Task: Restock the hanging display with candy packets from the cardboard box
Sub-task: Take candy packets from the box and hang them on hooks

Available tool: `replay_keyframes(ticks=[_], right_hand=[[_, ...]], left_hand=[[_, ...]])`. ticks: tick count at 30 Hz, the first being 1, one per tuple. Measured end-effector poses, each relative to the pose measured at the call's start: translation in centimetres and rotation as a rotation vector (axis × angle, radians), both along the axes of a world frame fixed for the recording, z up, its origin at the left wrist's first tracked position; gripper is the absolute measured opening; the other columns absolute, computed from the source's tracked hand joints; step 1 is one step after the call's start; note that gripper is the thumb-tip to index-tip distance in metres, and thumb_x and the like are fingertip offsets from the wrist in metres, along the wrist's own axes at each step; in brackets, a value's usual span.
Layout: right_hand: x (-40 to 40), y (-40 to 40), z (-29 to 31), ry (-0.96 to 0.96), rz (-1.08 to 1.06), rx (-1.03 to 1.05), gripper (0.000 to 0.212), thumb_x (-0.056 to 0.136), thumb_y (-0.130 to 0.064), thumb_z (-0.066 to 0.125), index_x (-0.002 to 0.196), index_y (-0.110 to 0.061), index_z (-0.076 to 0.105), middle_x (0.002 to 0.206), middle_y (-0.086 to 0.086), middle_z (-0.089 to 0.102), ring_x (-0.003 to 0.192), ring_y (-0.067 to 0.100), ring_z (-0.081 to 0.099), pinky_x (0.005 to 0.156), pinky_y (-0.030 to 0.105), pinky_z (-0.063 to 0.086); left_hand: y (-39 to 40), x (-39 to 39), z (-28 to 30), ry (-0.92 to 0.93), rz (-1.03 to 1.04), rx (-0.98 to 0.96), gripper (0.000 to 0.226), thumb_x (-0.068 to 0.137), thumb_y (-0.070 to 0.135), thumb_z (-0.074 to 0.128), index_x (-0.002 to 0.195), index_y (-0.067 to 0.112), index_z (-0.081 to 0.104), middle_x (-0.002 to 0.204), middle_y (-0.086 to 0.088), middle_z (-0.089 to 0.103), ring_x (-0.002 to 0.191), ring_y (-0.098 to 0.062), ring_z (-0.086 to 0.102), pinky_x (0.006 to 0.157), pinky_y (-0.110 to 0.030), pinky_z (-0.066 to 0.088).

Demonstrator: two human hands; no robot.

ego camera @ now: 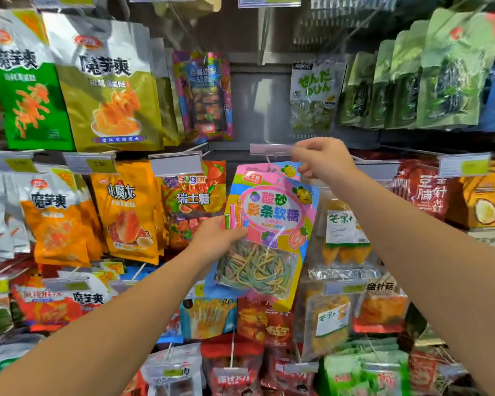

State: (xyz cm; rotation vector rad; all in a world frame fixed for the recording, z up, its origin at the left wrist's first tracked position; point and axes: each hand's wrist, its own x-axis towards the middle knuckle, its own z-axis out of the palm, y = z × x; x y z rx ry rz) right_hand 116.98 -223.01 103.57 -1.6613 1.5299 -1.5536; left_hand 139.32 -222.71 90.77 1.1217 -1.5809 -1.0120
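Head view: the left hand grips the candy packet at its left edge, thumb over the glossy printed film, tilting it toward the hook. Above and to the right, the right hand pinches the clear plastic price-tag holder, probably lifting it to clear the peg; the cardboard box is out of view.

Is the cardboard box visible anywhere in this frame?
No: only the hanging display, its packets, and both hands on the pink candy packet are visible.
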Motion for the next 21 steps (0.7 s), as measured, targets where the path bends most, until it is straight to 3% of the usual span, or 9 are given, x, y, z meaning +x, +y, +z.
replay_keyframes(ticks=[3,5,9,13,18,21], right_hand=[[-0.5,-1.1,0.5,0.11,-0.082,-0.049,0.025,0.086,-0.024,0.059,0.069,-0.012,0.072,0.067,0.003,0.068,0.053,0.017,0.057,0.062,0.038,0.054],[-0.7,-1.9,0.7,0.153,-0.152,-0.075,0.034,0.089,-0.032,0.057,0.063,-0.012,0.068,0.061,0.002,0.064,0.055,0.018,0.055,0.064,0.036,0.053],[-0.9,-3.0,0.3,0.216,-0.24,-0.116,0.046,0.086,-0.04,0.053,0.075,0.004,0.063,0.063,0.011,0.047,0.06,0.018,0.042,0.06,0.032,0.04],[-0.9,-3.6,0.3,0.194,-0.245,-0.141,0.05,0.083,-0.045,0.053,0.07,0.002,0.063,0.072,0.026,0.059,0.06,0.022,0.049,0.069,0.042,0.054],[-1.0,-3.5,0.3,0.184,-0.24,-0.157,0.049,0.085,-0.043,0.054,0.071,0.003,0.065,0.069,0.025,0.056,0.061,0.021,0.049,0.072,0.041,0.054],[-1.1,-3.7,0.3,0.198,-0.24,-0.172,0.048,0.083,-0.042,0.052,0.072,0.004,0.062,0.062,0.011,0.051,0.059,0.018,0.047,0.07,0.04,0.054]], left_hand=[[-0.5,-0.7,-0.4,0.062,0.008,-0.009,0.009,0.09,0.02,0.068,0.098,0.018,0.072,0.098,-0.002,0.076,0.096,-0.028,0.069,0.092,-0.055,0.051],[-0.9,-1.1,-0.8,0.104,0.025,-0.027,0.011,0.089,0.02,0.07,0.1,0.021,0.072,0.099,-0.001,0.076,0.095,-0.027,0.07,0.09,-0.056,0.052],[-1.4,-1.8,-0.9,0.155,0.064,-0.003,0.015,0.089,0.024,0.07,0.105,0.021,0.071,0.102,0.003,0.075,0.097,-0.021,0.07,0.093,-0.052,0.052],[-2.1,-2.7,-0.2,0.205,0.103,0.005,0.01,0.092,0.021,0.066,0.101,0.022,0.071,0.102,0.003,0.074,0.097,-0.02,0.069,0.089,-0.042,0.052],[-3.0,-4.0,0.4,0.211,0.088,0.032,0.006,0.092,0.016,0.066,0.095,0.017,0.07,0.098,-0.001,0.075,0.091,-0.02,0.07,0.081,-0.035,0.053],[-3.2,-4.6,-0.3,0.232,0.09,0.08,0.008,0.092,0.015,0.066,0.098,0.015,0.071,0.098,-0.003,0.076,0.089,-0.02,0.071,0.078,-0.035,0.054]])
